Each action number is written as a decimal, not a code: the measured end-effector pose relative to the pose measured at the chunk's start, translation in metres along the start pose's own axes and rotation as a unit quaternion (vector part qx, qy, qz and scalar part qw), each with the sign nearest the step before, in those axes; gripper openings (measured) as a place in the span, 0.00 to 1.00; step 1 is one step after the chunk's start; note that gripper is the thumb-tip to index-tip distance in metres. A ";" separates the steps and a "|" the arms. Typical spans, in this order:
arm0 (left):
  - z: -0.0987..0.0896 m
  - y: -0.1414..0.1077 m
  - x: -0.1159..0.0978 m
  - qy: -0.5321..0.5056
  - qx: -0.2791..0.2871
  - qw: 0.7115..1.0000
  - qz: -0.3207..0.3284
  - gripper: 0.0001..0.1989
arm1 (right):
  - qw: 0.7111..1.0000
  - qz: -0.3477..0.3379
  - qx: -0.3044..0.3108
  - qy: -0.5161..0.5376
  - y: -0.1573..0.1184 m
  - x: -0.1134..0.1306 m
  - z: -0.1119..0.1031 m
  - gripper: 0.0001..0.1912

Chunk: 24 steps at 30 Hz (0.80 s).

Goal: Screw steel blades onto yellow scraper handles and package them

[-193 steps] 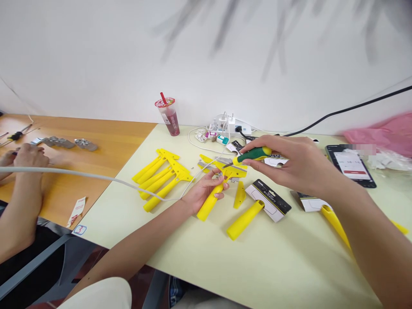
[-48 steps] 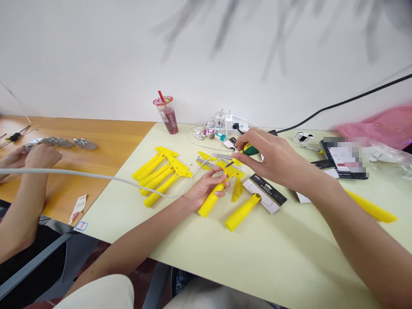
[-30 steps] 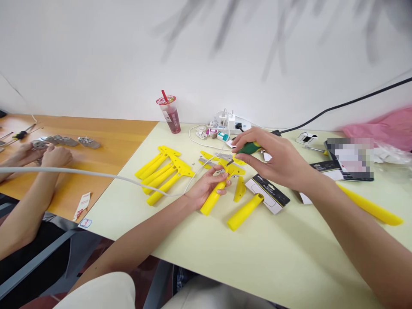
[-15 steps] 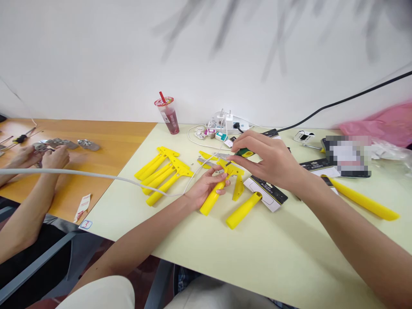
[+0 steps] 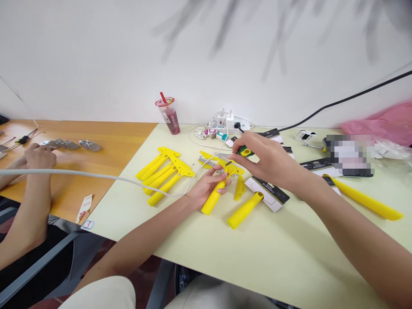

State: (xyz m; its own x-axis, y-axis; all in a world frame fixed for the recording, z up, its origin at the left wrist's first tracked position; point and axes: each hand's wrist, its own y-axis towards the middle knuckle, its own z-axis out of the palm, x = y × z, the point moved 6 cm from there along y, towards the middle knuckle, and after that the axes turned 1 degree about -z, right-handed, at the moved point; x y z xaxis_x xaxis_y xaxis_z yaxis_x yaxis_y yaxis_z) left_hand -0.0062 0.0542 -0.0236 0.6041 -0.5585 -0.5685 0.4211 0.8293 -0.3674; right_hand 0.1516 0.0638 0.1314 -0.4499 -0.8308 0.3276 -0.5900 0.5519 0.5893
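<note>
My left hand is wrapped round the handle of a yellow plastic scraper, its wide head pointing away from me. In my right hand is a screwdriver with a green and yellow grip, its tip down at the scraper's head. My fingers partly hide the point of contact. Left of the hands lie several more yellow scrapers side by side. A loose yellow piece and a yellow tube handle rest to the right, the handle's end against a printed card.
A white cable crosses in front of my left forearm. Behind stand a drink cup and a power strip. A long yellow handle lies at right. On the wooden table, a co-worker's hand is near metal parts.
My hands keep almost the same hold and place, with the screwdriver still at the scraper's head. The co-worker's hands have shifted left. The whole view has moved slightly.
</note>
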 end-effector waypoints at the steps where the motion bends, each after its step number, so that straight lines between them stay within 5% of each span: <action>1: 0.000 0.000 0.000 -0.002 -0.002 1.000 0.000 0.30 | 1.000 0.001 0.014 0.009 0.000 -0.001 0.001 0.07; 4: -0.001 0.000 -0.002 -0.006 -0.008 1.000 0.003 0.30 | 0.998 -0.008 0.033 0.054 0.000 0.000 0.002 0.14; 9: 0.002 -0.001 -0.002 0.006 -0.003 1.000 0.008 0.31 | 1.000 0.007 -0.021 0.017 0.000 -0.004 0.000 0.03; 16: 0.002 -0.003 -0.004 0.000 -0.013 1.000 0.012 0.32 | 0.997 -0.013 0.017 0.071 0.000 -0.002 0.002 0.12; 20: 0.002 -0.002 -0.005 -0.001 -0.008 1.000 0.013 0.32 | 0.999 -0.020 -0.008 0.041 0.000 -0.003 0.003 0.02; 24: 0.002 -0.002 -0.004 0.002 -0.006 1.000 0.012 0.32 | 1.000 0.001 0.007 0.030 0.000 -0.007 0.004 0.05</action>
State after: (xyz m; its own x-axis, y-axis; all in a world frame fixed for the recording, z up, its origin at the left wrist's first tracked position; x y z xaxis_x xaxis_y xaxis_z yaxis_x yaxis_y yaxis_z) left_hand -0.0078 0.0551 -0.0188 0.6107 -0.5383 -0.5807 0.3977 0.8427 -0.3629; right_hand 0.1517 0.0695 0.1262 -0.4092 -0.8328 0.3729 -0.5985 0.5535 0.5792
